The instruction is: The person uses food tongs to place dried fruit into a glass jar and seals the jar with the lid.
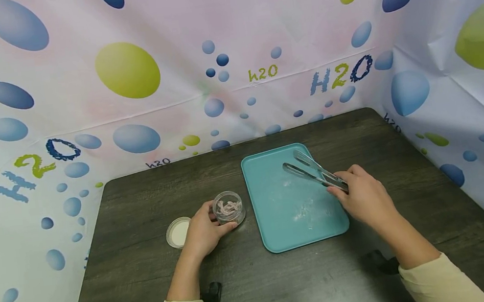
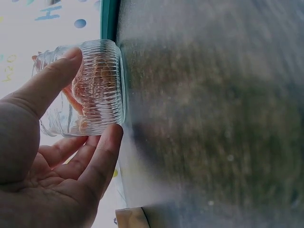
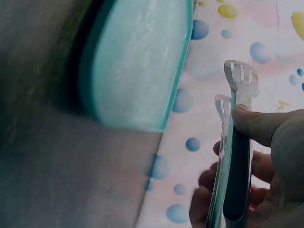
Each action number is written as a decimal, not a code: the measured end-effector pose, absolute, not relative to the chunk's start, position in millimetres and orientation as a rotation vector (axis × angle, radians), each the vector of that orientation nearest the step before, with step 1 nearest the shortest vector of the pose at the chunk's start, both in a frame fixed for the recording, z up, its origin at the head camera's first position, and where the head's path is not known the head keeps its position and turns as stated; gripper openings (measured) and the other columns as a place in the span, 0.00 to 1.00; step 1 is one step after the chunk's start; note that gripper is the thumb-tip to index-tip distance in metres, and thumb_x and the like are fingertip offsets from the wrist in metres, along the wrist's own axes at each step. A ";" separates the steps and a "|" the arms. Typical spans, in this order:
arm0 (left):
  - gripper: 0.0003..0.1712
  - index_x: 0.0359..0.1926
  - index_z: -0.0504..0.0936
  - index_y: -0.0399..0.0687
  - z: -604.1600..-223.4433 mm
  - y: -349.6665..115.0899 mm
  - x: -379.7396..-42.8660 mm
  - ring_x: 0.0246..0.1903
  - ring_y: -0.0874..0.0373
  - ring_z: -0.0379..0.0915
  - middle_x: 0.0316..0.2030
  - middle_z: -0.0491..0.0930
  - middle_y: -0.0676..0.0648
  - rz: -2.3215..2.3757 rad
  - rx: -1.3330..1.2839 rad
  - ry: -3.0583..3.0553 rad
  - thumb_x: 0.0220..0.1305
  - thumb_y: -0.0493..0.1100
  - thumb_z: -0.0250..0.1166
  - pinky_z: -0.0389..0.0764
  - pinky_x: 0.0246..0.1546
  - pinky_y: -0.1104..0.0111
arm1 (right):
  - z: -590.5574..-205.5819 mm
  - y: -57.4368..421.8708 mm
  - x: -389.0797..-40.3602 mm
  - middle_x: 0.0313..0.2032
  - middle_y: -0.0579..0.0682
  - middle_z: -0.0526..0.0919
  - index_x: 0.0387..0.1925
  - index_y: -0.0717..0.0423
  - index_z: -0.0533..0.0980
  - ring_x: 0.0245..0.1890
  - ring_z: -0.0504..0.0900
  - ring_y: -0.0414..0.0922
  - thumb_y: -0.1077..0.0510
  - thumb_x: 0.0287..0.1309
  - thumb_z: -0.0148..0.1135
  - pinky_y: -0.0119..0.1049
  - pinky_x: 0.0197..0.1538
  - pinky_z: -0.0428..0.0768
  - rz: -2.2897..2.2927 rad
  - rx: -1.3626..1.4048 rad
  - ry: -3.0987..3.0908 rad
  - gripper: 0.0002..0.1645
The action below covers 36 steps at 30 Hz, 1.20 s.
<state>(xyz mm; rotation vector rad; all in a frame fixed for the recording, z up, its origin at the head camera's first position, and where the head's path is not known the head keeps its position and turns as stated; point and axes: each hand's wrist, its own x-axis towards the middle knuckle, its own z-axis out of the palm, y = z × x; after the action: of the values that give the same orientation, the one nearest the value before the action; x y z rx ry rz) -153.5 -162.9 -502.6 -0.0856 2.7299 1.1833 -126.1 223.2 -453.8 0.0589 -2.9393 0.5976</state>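
My left hand [image 1: 202,234] grips a small clear glass jar [image 1: 239,214] by its sides, thumb on one side and fingers on the other. Pinkish-beige strips [image 1: 229,208] lie inside the jar. In the left wrist view the jar [image 2: 104,90] has ribbed glass and its mouth is uncovered. My right hand [image 1: 366,197] holds metal tongs [image 1: 311,176] with dark handles, thumb pressed on one arm and fingers curled round the other. The slotted tips of the tongs [image 3: 240,78] stand apart with nothing between them, over the tray in the head view.
A turquoise tray [image 1: 275,211] with whitish powdery smears lies right of the jar on the dark wooden table [image 1: 141,201]. Left of the jar, partly behind my left hand, is a round pale lid [image 1: 177,234]. A patterned curtain [image 1: 194,38] hangs around the table's far sides.
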 end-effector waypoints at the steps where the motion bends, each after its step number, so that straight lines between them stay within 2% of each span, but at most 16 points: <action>1: 0.50 0.77 0.72 0.41 -502.7 -162.9 -153.5 0.59 0.42 0.86 0.60 0.85 0.37 1.183 -0.083 2.732 0.59 0.50 0.85 0.89 0.57 0.50 | -456.1 226.6 -125.9 0.46 0.65 0.80 0.64 0.68 0.81 0.31 0.76 0.50 0.50 0.72 0.73 0.40 0.29 0.73 0.599 0.048 -2.928 0.30; 10: 0.50 0.77 0.72 0.43 -501.3 -162.2 -154.4 0.60 0.42 0.85 0.61 0.85 0.37 1.173 -0.106 2.731 0.59 0.50 0.85 0.88 0.57 0.48 | -474.2 262.5 -124.4 0.48 0.73 0.78 0.62 0.75 0.78 0.41 0.77 0.65 0.52 0.72 0.71 0.54 0.37 0.77 0.603 -0.133 -2.951 0.32; 17: 0.51 0.77 0.71 0.42 -501.2 -162.3 -154.2 0.60 0.42 0.85 0.61 0.85 0.37 1.156 -0.103 2.734 0.60 0.52 0.85 0.88 0.58 0.48 | -484.4 286.3 -124.0 0.51 0.76 0.75 0.64 0.79 0.75 0.42 0.78 0.68 0.51 0.74 0.67 0.59 0.39 0.79 0.579 -0.245 -3.016 0.34; 23: 0.51 0.78 0.71 0.42 -500.9 -162.6 -154.1 0.61 0.42 0.84 0.62 0.84 0.37 1.148 -0.104 2.731 0.60 0.52 0.85 0.88 0.58 0.48 | -494.9 298.0 -123.7 0.54 0.79 0.75 0.64 0.80 0.74 0.49 0.78 0.73 0.52 0.75 0.65 0.66 0.48 0.80 0.537 -0.277 -3.081 0.34; 36: 0.51 0.77 0.71 0.42 -501.0 -162.4 -153.6 0.60 0.42 0.85 0.61 0.85 0.37 1.157 -0.095 2.740 0.59 0.52 0.85 0.88 0.58 0.48 | -502.6 307.7 -124.3 0.52 0.77 0.74 0.66 0.80 0.71 0.45 0.79 0.70 0.50 0.76 0.64 0.63 0.43 0.81 0.513 -0.306 -3.156 0.36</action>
<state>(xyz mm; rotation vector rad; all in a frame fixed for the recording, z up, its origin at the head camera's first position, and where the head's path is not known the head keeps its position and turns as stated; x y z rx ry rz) -153.6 -162.4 -501.0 -0.0945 2.7399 1.1570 -124.3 307.7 -502.6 -0.3064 -3.1559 0.5134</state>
